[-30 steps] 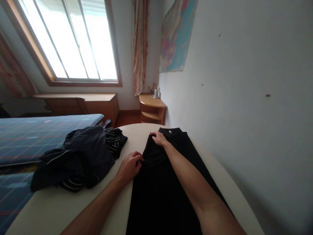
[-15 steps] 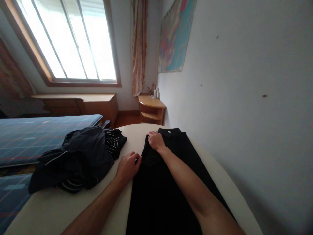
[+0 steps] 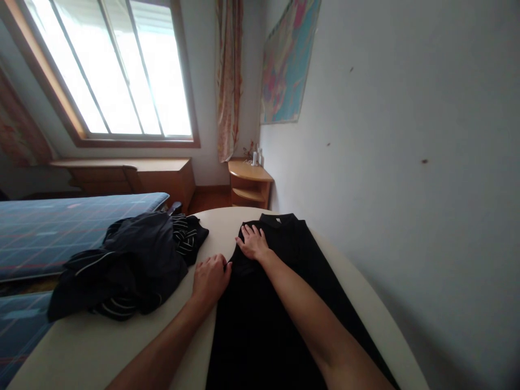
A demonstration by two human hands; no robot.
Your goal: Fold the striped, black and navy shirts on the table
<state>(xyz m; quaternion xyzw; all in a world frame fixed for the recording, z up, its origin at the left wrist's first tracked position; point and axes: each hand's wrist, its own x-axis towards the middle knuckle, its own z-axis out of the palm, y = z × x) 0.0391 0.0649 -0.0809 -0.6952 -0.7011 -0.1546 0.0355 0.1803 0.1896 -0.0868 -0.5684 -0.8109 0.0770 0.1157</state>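
A black collared shirt lies spread on the pale round table, its collar at the far end with a small light label inside. My left hand is closed on the shirt's left edge, pinching the cloth between thumb and fingers. Farther along, near the shoulder, my right hand rests flat on the fabric with its fingers spread. My right forearm crosses over the shirt and hides part of it.
Left on the table is a heap of dark clothes with white-striped parts. Beyond it stands a bed with a blue checked mattress. A wooden corner shelf and a desk stand at the back. The wall runs along the right.
My right hand has gone from curled fingers at the shirt's shoulder edge to lying flat with spread fingers. My left hand keeps its pinch. The view has shifted slightly.
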